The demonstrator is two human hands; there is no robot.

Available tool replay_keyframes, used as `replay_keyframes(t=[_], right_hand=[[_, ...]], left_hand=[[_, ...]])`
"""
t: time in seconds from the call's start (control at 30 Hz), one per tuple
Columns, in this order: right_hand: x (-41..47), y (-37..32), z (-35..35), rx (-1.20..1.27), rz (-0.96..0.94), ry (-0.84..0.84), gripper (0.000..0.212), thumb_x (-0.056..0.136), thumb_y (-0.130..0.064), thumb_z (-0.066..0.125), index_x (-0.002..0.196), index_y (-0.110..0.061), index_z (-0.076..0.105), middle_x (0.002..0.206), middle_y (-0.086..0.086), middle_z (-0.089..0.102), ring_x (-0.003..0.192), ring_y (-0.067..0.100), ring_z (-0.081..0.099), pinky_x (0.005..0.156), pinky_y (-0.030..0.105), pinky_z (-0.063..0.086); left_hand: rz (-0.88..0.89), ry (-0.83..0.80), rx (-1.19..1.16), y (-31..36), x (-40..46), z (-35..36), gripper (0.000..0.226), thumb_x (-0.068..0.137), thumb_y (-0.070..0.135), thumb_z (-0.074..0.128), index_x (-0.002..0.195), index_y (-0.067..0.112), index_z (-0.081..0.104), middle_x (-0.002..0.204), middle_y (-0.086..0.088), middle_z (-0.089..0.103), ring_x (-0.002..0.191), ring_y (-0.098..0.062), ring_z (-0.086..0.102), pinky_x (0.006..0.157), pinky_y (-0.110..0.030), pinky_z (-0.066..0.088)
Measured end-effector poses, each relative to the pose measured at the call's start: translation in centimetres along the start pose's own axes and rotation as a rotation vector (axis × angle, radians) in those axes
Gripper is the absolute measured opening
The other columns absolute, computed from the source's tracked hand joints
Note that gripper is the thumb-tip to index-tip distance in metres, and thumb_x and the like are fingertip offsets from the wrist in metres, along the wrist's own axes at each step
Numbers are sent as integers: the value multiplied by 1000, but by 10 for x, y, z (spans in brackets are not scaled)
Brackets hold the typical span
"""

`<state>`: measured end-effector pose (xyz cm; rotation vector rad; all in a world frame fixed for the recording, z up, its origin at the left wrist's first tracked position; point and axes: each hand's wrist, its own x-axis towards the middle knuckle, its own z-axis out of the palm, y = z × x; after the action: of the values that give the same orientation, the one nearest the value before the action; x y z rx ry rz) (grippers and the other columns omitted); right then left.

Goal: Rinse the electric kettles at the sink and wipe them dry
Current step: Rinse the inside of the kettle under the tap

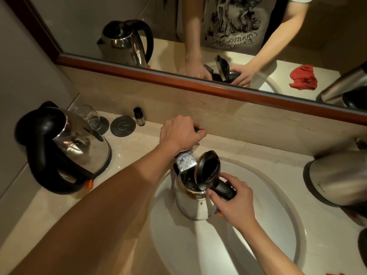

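Observation:
A steel kettle (193, 205) stands upright in the white sink (248, 245) with its black lid (208, 170) flipped open, directly under the square chrome faucet spout (185, 161). My right hand (232, 199) grips its black handle. My left hand (179, 132) is closed over the faucet lever behind the spout. A second steel kettle (65, 147) with a black handle sits on the counter at the left. A third kettle (337, 179) stands at the right edge. Whether water is running I cannot tell.
A glass (87, 116), two round dark coasters (123, 126) and a small dark bottle (138, 116) stand at the back left of the marble counter (129, 151). The mirror (178, 30) above reflects a red cloth (302, 77). A red scrap (335, 273) shows at the bottom right.

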<state>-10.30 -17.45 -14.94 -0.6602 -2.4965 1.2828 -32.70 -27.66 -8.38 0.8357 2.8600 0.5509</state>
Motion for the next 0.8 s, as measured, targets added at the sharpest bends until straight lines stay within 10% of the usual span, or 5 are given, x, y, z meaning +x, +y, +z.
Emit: replay_keyframes(t=[0.8], right_hand=[[7,-3,-8,88,104,-120,62,60,-58,75,117,-35,69,83,-7,76,79,8,71,74,22,56]], left_hand=[[-16,-13,-17,2,-3,-3,41,89,61,51,86,30,77,68,3,66,71,-23,62,64,-31,42]])
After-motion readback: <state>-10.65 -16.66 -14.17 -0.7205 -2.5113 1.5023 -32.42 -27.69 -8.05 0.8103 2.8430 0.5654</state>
